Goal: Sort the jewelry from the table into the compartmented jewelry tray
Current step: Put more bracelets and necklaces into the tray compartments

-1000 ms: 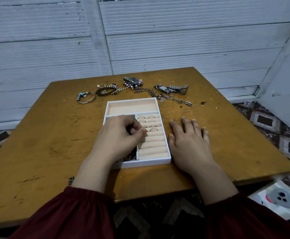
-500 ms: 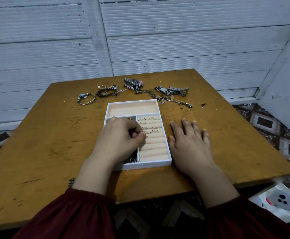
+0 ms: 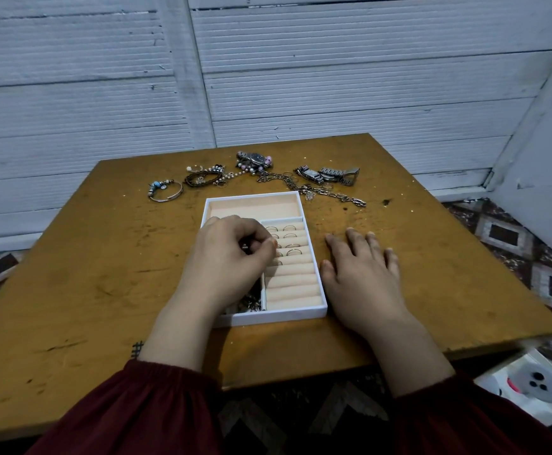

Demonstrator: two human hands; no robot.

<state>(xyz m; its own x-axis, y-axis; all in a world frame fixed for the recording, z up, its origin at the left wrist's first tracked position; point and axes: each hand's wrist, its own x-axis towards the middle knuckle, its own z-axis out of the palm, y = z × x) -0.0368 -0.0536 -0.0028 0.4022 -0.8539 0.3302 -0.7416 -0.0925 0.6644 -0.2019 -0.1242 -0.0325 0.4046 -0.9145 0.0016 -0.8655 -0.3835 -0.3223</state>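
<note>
A white jewelry tray (image 3: 314, 254) with peach lining lies mid-table. Its right section has ring rolls holding several rings (image 3: 289, 228); its far compartment (image 3: 254, 207) is bare. My left hand (image 3: 228, 264) hovers over the left compartment, fingers curled, pinching a small dark metal piece (image 3: 245, 247). Dark jewelry (image 3: 251, 302) lies under that hand. My right hand (image 3: 363, 274) rests flat on the table beside the tray's right wall. Beyond the tray lie a bangle (image 3: 165, 191), beaded bracelets (image 3: 205, 175), a watch (image 3: 254, 159), chains (image 3: 320, 190) and a metal watch (image 3: 328, 175).
The brown wooden table (image 3: 87, 274) backs onto a white slatted wall (image 3: 300, 77). A white bag (image 3: 530, 385) sits on the patterned floor below the table's right front corner. My dark red sleeves fill the bottom of the view.
My left hand has shifted slightly toward the far end of the tray, still curled over the left compartment. The right hand has stayed flat beside the tray.
</note>
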